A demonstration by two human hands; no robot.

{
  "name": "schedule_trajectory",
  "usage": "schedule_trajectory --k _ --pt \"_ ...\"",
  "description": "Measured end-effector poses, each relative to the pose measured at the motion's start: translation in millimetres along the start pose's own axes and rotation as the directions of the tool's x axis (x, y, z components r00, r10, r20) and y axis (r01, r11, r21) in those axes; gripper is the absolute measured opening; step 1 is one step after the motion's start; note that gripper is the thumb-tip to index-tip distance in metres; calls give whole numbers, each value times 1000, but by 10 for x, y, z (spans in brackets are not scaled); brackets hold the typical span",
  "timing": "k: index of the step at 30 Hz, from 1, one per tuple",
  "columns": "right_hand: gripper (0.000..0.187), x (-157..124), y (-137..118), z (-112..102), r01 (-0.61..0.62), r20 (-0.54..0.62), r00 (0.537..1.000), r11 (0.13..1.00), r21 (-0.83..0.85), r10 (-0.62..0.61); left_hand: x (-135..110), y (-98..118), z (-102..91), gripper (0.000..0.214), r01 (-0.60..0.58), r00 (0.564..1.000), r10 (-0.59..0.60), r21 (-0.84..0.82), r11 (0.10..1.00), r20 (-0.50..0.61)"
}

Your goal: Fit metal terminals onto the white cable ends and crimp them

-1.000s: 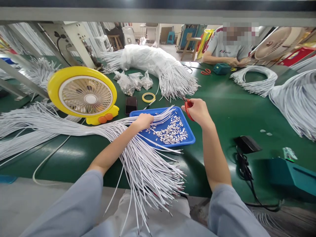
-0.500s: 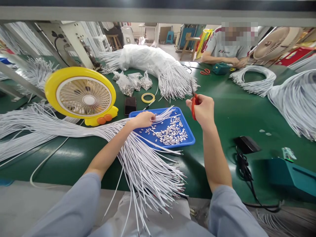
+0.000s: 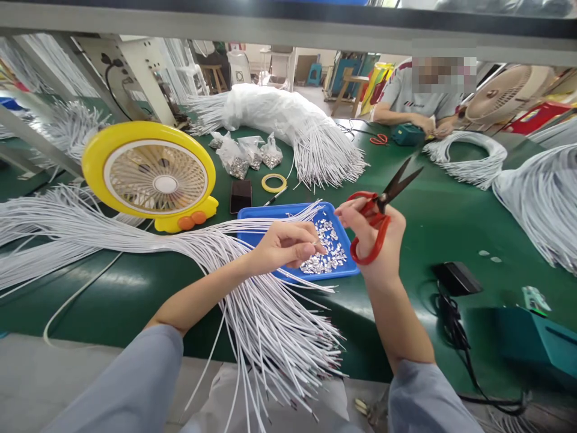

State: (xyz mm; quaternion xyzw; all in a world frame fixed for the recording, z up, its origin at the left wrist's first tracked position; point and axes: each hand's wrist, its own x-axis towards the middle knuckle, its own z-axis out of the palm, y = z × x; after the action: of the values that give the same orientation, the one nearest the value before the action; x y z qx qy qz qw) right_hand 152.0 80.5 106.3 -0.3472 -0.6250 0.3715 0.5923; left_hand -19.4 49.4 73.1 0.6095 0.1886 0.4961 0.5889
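Near the middle of the green surface point(image 3: 433, 225), a blue tray point(image 3: 247, 237) holds many small metal pieces point(image 3: 331, 257) lying loose. White wires point(image 3: 274, 325) run in from the left and part: a smaller group stretches across the tray's far side, while the larger lot fans out past the near edge, dark at many tips.

The left hand point(image 3: 286, 243) is over the tray, thumb and fingers pinching a small pale piece point(image 3: 314, 243), too small to identify. The right hand point(image 3: 385, 258), just right of the tray, has its fingers through the handles of red scissors point(image 3: 382, 201); the blades stand apart, pointing far and right, touching nothing.

The work looks to be partway. The smaller group is already set apart from the fan, and the scissors are in hand. The metal pieces are plentiful and the fanned wires lie free of both grips, so much seems left. Whether any wire end bears a metal piece is too small to tell.

Farther off are a phone point(image 3: 240, 196), yellow tape point(image 3: 274, 190) and clear bags point(image 3: 233, 162) of metal pieces.
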Motion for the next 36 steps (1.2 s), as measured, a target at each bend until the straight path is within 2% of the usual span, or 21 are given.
schedule_trajectory --k 3,7,11,21,26,29,36 --pt "7 -120 -43 63 -31 119 993 996 83 21 23 10 -20 15 -73 984 81 55 996 -162" --pt "9 -174 -5 95 -88 203 977 985 146 57 37 38 -10 11 -150 949 209 246 957 -235" --pt "11 -167 14 114 -77 160 985 989 124 57 43 56 1 14 -139 942 244 391 910 -232" --pt "14 -174 -43 150 -22 156 987 1000 -10 24 21 39 13 19 -152 893 339 510 846 -296" --pt "9 -163 -74 119 -1 146 989 995 -95 15 7 38 21 20 -92 896 300 524 847 -328" --pt "9 -151 -64 113 -18 106 994 998 -63 25 0 61 40 22 -70 904 266 497 865 -336" --pt "16 -166 -23 148 -52 150 987 999 8 50 -1 83 75 31 -51 931 195 418 907 -309"
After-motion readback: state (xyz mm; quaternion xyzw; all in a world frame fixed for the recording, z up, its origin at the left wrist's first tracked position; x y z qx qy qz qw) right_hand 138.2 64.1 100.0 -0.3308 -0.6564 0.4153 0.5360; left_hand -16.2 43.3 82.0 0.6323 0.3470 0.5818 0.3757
